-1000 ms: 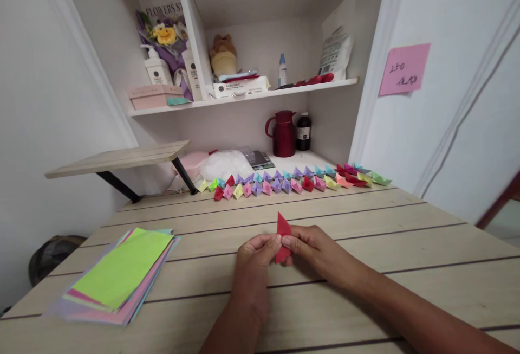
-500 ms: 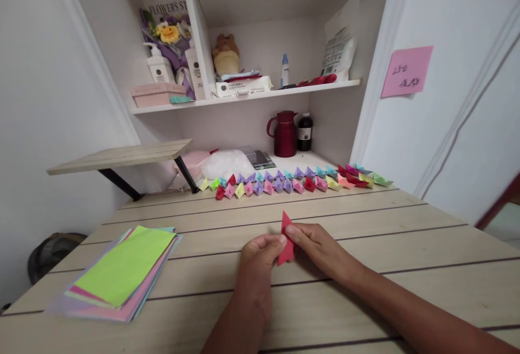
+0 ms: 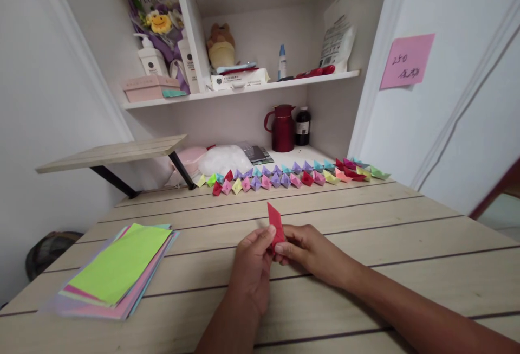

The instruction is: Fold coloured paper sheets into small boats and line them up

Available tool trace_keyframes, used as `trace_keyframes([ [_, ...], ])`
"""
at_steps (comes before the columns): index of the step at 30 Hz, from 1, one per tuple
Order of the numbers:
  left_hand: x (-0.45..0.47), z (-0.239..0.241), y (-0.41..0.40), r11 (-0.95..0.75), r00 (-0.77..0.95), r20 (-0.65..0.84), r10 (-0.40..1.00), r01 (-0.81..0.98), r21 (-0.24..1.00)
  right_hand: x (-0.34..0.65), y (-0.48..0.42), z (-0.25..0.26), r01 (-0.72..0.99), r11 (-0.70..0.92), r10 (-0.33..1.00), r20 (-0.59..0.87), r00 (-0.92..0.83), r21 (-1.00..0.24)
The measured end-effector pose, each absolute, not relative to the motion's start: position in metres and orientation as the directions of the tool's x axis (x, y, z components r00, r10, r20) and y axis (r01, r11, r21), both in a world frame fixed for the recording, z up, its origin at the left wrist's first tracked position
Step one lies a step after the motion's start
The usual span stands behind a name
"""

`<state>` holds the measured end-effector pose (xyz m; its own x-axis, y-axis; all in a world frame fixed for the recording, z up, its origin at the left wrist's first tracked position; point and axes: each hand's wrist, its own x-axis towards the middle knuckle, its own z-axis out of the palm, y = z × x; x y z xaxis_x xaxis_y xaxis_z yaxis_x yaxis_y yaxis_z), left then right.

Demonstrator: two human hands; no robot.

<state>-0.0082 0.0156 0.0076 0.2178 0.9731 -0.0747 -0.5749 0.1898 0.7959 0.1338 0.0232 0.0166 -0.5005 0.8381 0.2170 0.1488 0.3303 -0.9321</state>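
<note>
Nearest, the left hand (image 3: 252, 253) pinched a red folded paper (image 3: 275, 218) along its left side, thumb against fingers; the right hand (image 3: 311, 245) pinched its lower end, thumb uppermost. The piece was held above the slatted tabletop (image 3: 195, 259), its sharp tip aimed between eleven and twelve o'clock. It had been folded narrow but showed no opened hull, so its shaping looked only part done.

With the red folded paper as the clock's centre, a stack of coloured sheets (image 3: 122, 262) lay between eight and nine o'clock, lime green uppermost; these looked uncreased, so apparently unworked.

Farther off, from ten to two o'clock, two rows of origami boats (image 3: 306, 179) stood fully formed, seemingly complete. Beyond them, near twelve o'clock, were a dark red jug (image 3: 283, 129) and, just beside it, a dark bottle (image 3: 302, 126).
</note>
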Motion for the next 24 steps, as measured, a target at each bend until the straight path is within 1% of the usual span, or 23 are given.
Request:
trace_keyframes([
  [4, -0.007, 0.009, 0.014, 0.193, 0.274, -0.042, 0.961, -0.555, 0.809, 0.136, 0.024, 0.012, 0.123, 0.254, 0.845, 0.158, -0.511, -0.959],
  [9, -0.008, 0.012, 0.012, 0.208, 0.308, -0.044, 0.950, -0.522, 0.828, 0.133, 0.025, 0.005, 0.119, 0.165, 0.861, 0.084, -0.502, -0.979],
  [11, -0.010, 0.011, 0.013, 0.182, 0.283, -0.043, 0.958, -0.486, 0.855, 0.132, 0.026, 0.003, 0.161, 0.135, 0.872, 0.041, -0.487, -0.978],
  [12, -0.011, 0.011, 0.015, 0.149, 0.245, -0.040, 0.969, -0.447, 0.882, 0.132, 0.028, 0.003, 0.189, 0.131, 0.878, 0.025, -0.478, -0.973],
  [13, -0.013, 0.010, 0.016, 0.100, 0.187, -0.029, 0.982, -0.382, 0.919, 0.134, 0.030, 0.003, 0.212, 0.139, 0.883, 0.024, -0.469, -0.967],
  [14, -0.015, 0.009, 0.018, 0.036, 0.116, -0.004, 0.993, -0.280, 0.959, 0.138, 0.033, 0.004, 0.232, 0.159, 0.886, 0.035, -0.462, -0.960],
  [15, -0.017, 0.008, 0.020, -0.038, 0.044, 0.045, 0.998, -0.138, 0.990, 0.143, 0.036, 0.004, 0.242, 0.190, 0.890, 0.063, -0.452, -0.951],
  [16, -0.019, 0.006, 0.023, -0.120, -0.011, 0.120, 0.993, 0.033, 0.992, 0.150, 0.041, 0.005, 0.240, 0.225, 0.895, 0.103, -0.434, -0.944],
  [17, -0.020, 0.004, 0.024, -0.194, -0.036, 0.206, 0.978, 0.210, 0.958, 0.157, 0.045, 0.005, 0.266, 0.255, 0.904, 0.132, -0.406, -0.929],
  [18, -0.021, 0.001, 0.026, -0.254, -0.025, 0.282, 0.959, 0.363, 0.897, 0.164, 0.049, 0.005, 0.302, 0.264, 0.927, 0.155, -0.341, -0.916],
  [19, -0.022, -0.001, 0.027, -0.294, 0.010, 0.328, 0.944, 0.475, 0.829, 0.171, 0.053, 0.005, 0.323, 0.249, 0.944, 0.154, -0.291, -0.913],
  [21, -0.022, -0.007, 0.029, -0.322, 0.086, 0.339, 0.937, 0.591, 0.740, 0.181, 0.059, 0.004, 0.336, 0.214, 0.954, 0.122, -0.274, -0.917],
  [24, -0.019, -0.013, 0.029, -0.317, 0.122, 0.312, 0.942, 0.628, 0.711, 0.186, 0.059, 0.005, 0.343, 0.234, 0.931, 0.108, -0.349, -0.910],
])
